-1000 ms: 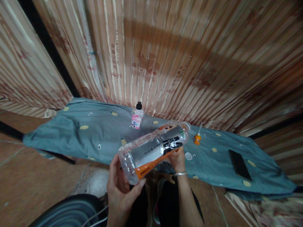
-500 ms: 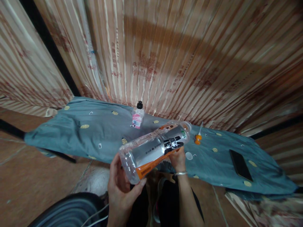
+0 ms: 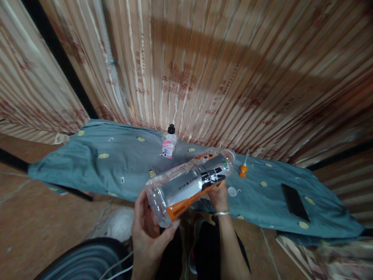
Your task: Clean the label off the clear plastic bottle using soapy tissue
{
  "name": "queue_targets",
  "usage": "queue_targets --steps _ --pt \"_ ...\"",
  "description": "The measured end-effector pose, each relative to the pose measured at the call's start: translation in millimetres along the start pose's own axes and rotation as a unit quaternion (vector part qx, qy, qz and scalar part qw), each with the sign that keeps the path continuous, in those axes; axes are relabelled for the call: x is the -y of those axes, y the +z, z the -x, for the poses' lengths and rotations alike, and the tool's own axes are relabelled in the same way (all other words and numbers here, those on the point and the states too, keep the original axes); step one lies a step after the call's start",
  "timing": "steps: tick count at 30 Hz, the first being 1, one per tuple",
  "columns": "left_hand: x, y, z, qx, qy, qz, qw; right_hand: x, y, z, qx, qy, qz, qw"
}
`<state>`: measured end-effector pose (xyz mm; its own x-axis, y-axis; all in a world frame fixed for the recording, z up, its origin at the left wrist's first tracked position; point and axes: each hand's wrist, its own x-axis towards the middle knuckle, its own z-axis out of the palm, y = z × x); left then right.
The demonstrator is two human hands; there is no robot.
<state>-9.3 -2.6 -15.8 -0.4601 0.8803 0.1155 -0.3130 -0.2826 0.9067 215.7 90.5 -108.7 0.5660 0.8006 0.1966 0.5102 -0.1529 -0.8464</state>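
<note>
While it lies tilted above the near edge of the counter (image 3: 87, 163), the clear plastic bottle (image 3: 189, 182) is carried by both hands: the left hand (image 3: 148, 229) wraps its base, fingers curled round it, and the right hand (image 3: 218, 196) pinches the far labelled part from beneath. It looks empty, so light, thin-walled and easily dented; the base and shoulder seem the firmest holds. Beyond it stand a small bottle (image 3: 169, 142), an orange nozzle (image 3: 243, 169), a white cap (image 3: 232, 191) and a phone (image 3: 295, 202).

The clear bottle (image 3: 189, 181) wears a silver label with black characters and an orange band. Beneath it lies a teal cloth (image 3: 116, 163) dotted with small yellow ovals — far back a small bottle (image 3: 169, 143), black-capped, pink-labelled. Right: a black phone (image 3: 295, 202), an orange nozzle (image 3: 242, 170), a white cap (image 3: 232, 191).
</note>
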Motion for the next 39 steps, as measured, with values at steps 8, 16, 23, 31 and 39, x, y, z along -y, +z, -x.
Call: queue_targets --steps 8,16,23,31,39 --pt "7 -6.7 -1 0.017 0.013 -0.008 1.0 4 -2 0 0.007 0.001 -0.017 1.0" --pt "5 -6.3 -3 0.029 0.039 -0.008 0.999 5 -2 0 -0.002 0.003 0.012 1.0" --pt "11 -8.8 -4 0.018 0.036 -0.026 0.999 9 -5 -1 0.014 0.031 0.005 0.999" --pt "2 -4.6 -1 0.009 0.005 -0.021 1.0 13 -7 -2 0.013 0.04 -0.006 0.999" --pt "15 -13.7 -4 0.03 0.041 -0.018 0.999 9 -5 -1 0.025 0.019 -0.034 0.999"
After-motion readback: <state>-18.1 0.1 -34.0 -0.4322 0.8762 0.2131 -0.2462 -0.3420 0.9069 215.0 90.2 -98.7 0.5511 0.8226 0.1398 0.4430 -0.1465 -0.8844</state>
